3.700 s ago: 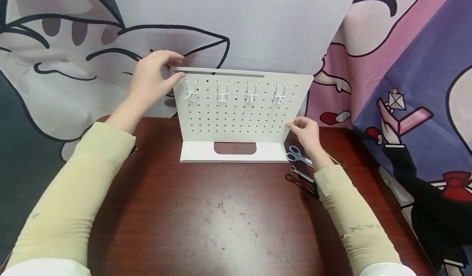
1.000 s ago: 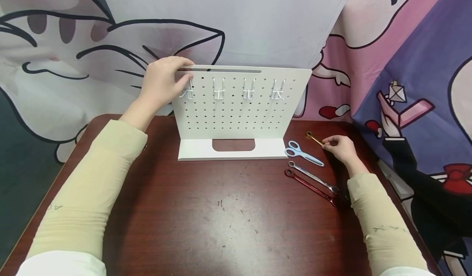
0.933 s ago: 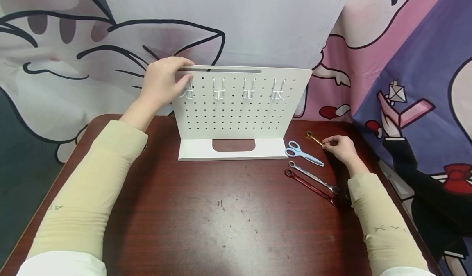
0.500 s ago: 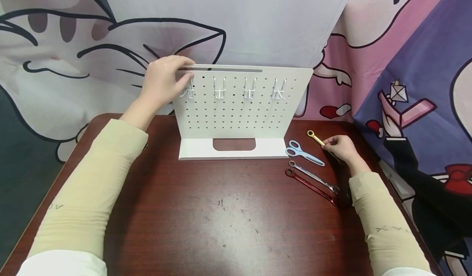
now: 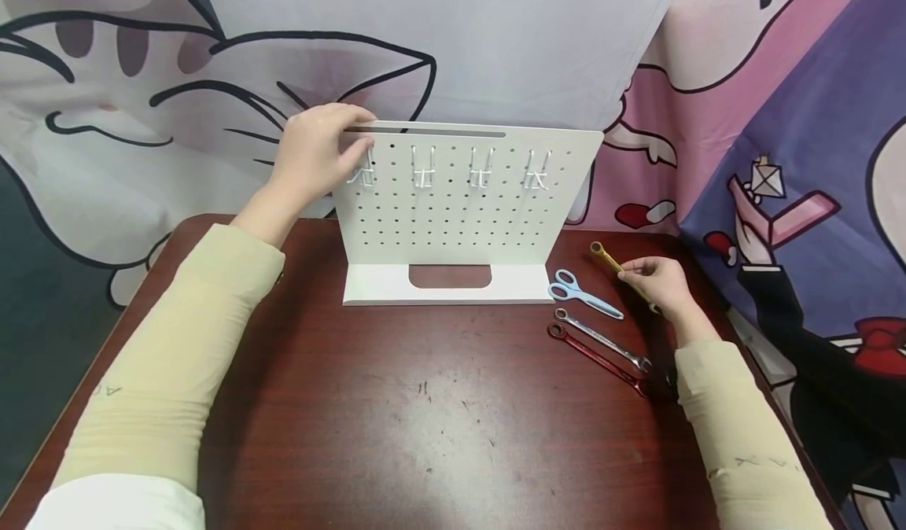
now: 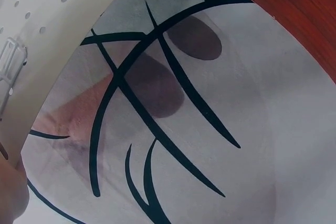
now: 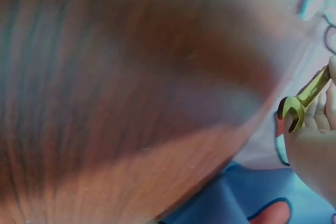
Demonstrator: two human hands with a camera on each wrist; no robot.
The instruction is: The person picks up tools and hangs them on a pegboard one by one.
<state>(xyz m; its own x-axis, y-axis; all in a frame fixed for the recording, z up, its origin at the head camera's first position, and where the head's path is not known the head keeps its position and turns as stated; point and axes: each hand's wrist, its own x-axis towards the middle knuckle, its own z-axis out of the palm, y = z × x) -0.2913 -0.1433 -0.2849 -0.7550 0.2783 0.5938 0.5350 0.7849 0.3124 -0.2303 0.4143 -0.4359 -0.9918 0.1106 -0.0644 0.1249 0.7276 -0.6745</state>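
Observation:
At its upper left corner, a white pegboard (image 5: 453, 223) is gripped by my left hand (image 5: 311, 149), with the thumb on the front and fingers over the top edge. White wire hooks (image 5: 423, 174) line its upper part. In the left wrist view, only a bit of that hand (image 6: 11, 192) shows beside the board (image 6: 68, 24). My right hand (image 5: 661, 282) pinches a gold wrench (image 5: 605, 256) around its middle, ring end pointing away. The right wrist view shows the wrench's open end (image 7: 294, 109) sticking out past my palm (image 7: 315, 148).
Blue-handled scissors (image 5: 583, 296) lie beside the pegboard's right foot. Nearer me are a silver wrench (image 5: 602, 340) and a red wrench (image 5: 594, 358), roughly parallel on the brown table (image 5: 425, 420). A printed cloth (image 5: 495, 42) hangs close behind the board.
My right hand has left the pegboard's right edge, taken hold of the gold wrench and raised it slightly. My left hand has closed in on the board's top corner.

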